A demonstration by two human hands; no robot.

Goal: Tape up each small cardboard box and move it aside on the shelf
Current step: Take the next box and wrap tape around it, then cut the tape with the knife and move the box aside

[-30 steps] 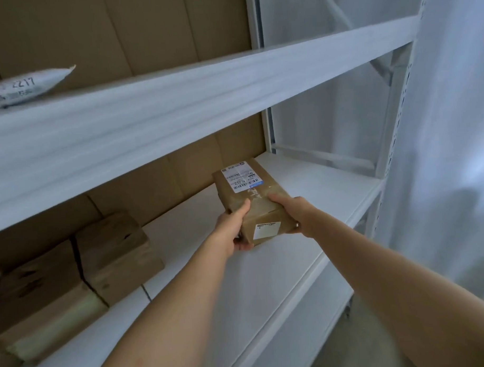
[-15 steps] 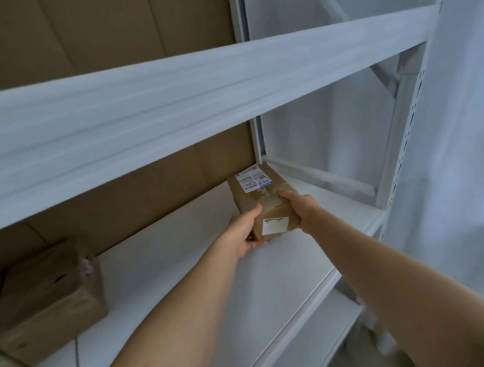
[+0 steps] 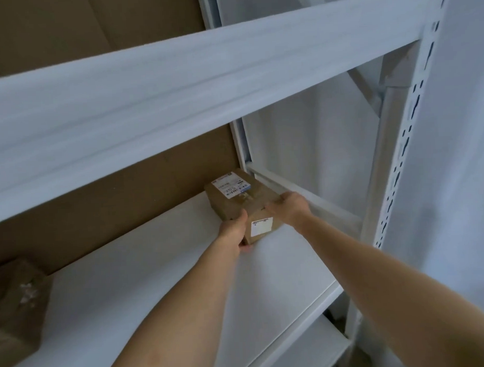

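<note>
Both hands, left [image 3: 233,230] and right [image 3: 288,209], grip small box [image 3: 244,205] from either side; seat it flush in shelf [image 3: 161,268] corner, then release.

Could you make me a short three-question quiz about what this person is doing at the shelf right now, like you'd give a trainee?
1. True or false: the small cardboard box is held by one hand only.
2. Where on the white shelf is that box? A) the far right corner, by the upright B) the left edge C) the upper shelf
3. Fill in: the other box sits at the shelf's ____ end.

Key
1. False: the left hand grips its near left corner and the right hand holds its right side.
2. A
3. left
</note>
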